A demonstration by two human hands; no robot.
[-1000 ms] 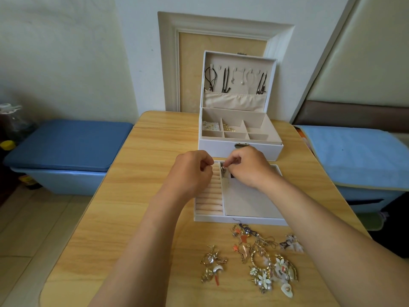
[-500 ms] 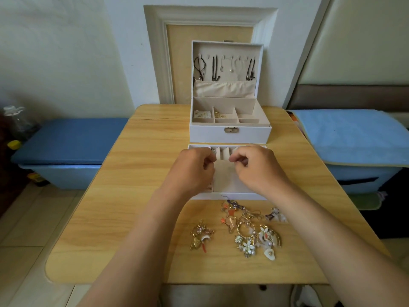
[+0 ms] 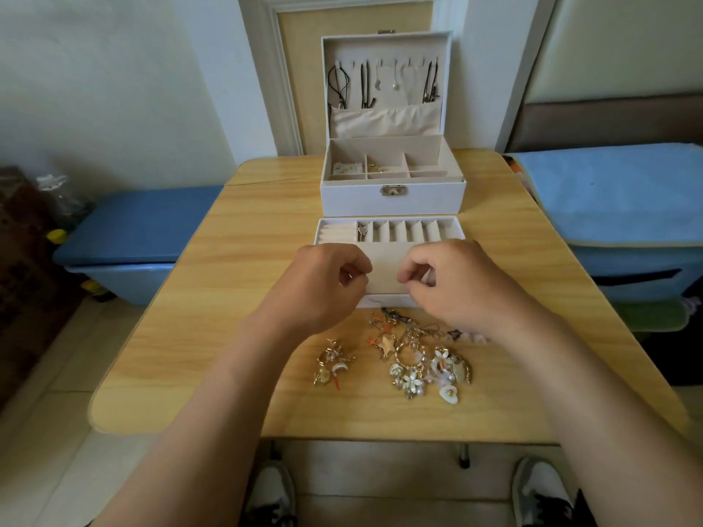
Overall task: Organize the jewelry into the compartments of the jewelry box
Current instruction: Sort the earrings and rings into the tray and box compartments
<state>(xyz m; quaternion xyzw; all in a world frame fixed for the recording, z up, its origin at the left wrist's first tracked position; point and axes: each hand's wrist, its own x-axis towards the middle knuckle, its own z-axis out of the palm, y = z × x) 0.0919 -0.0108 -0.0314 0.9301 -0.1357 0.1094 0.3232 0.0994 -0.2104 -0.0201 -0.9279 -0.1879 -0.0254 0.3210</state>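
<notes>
**Jewelry in two heaps, both hands curled over the tray**

Jewelry lies loose on the wooden surface (image 3: 236, 268), on the person's side of the tray; far left, beside the surface, stands a blue bench (image 3: 144, 222). The smaller heap (image 3: 334, 365), gold pieces with a touch of orange, sits below the left wrist; the left hand (image 3: 327, 279) hovers over the near left part of the tray (image 3: 384, 268), fingers curled inward and thumb meeting the forefinger; I cannot tell whether anything is pinched there. In the tray, padded rolls fill the left end and a row of narrow slots runs along the far side; one silver piece (image 3: 363, 230) sits in the leftmost slot. Just behind the tray stands the jewelry box (image 3: 357, 199), its lid (image 3: 388, 51) upright, with necklaces (image 3: 342, 83) hanging inside it; a few small items lie in its left and middle compartments. The right hand (image 3: 445, 279) mirrors the left over the tray's near right part, fingers curled and fingertips together; whether it grasps something I cannot tell. Below it spreads the larger heap (image 3: 426, 363), flowers, stars and rings tangled together; to the right lies a blue cushion (image 3: 608, 192).
</notes>
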